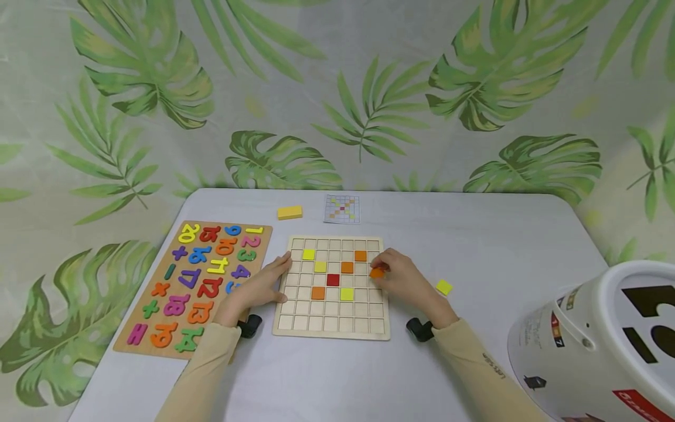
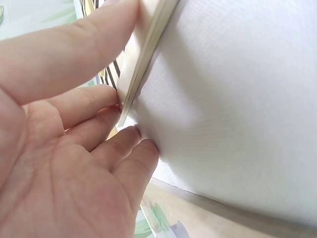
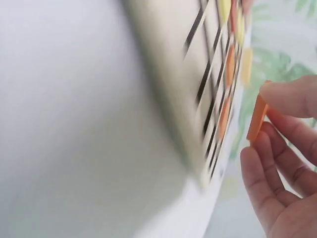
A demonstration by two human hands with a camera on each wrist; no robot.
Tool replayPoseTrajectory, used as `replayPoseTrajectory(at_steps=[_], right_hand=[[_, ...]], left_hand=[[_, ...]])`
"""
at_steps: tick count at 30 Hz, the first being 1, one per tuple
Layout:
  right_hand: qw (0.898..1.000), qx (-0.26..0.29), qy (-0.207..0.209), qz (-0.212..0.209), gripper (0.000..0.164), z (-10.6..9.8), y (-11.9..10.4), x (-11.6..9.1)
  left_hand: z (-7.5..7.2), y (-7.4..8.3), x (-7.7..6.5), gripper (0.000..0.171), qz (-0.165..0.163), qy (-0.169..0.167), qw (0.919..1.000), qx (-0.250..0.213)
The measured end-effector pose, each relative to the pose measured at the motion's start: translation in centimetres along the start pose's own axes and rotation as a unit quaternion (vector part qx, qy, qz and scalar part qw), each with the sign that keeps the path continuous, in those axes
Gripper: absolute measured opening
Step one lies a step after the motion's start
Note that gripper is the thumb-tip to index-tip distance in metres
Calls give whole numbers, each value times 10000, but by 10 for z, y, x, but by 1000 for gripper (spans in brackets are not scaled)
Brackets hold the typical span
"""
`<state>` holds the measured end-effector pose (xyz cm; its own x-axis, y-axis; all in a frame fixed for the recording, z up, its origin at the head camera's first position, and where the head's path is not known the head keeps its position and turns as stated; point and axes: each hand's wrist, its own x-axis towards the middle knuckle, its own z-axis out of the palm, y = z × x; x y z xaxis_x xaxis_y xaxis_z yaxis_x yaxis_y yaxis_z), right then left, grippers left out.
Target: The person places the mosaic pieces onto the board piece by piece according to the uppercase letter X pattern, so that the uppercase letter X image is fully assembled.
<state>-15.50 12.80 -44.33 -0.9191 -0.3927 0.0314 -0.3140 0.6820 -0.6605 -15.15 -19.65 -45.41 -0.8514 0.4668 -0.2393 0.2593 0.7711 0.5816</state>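
A wooden grid board (image 1: 331, 336) lies on the table, with yellow, orange and red square tiles in some of its cells. My left hand (image 1: 259, 286) rests against the board's left edge; in the left wrist view its thumb (image 2: 74, 52) and relaxed fingers touch that edge. Between the thumb and fingers of my right hand (image 1: 403, 278) is an orange tile (image 1: 377, 273), pinched over the board's right side. The same orange tile (image 3: 257, 116) stands on edge in the right wrist view, raised off the board. A red tile (image 1: 333, 280) sits near the board's middle.
A loose yellow tile (image 1: 444, 287) lies right of the board. Behind it are a yellow block (image 1: 290, 213) and a small pattern card (image 1: 341, 209). At left lies a number puzzle board (image 1: 153, 350); a white bucket (image 1: 538, 334) stands at right.
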Motion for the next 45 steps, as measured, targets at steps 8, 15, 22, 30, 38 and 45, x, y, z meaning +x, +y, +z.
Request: replayPoseTrajectory(at_steps=[8,15,22,30,38,45], right_hand=[[9873,-184,-977,-1241,20,41,-55,19],[9700,-465,-1530,-1830,17,71,-81,29],[9623,-910,-1673,-1943,15,87,-89,34],[9653,-965,-1614,-1813,14,88,-90,32],[9903,43,-934,-1024,16,46,-56,16],[9999,127,41,73,20,0,2,-12]], left_hand=[[-1,0,0,78,4,-5,10000,-26],[0,-1,-1,80,41,-18,10000,-70],[-1,-3,1,78,48,-25,10000,-18],[-1,-1,-1,78,20,-4,10000,-58],[1,-1,0,82,-62,-35,9999,-96],[0,-1,1,83,-66,-67,10000,-23]])
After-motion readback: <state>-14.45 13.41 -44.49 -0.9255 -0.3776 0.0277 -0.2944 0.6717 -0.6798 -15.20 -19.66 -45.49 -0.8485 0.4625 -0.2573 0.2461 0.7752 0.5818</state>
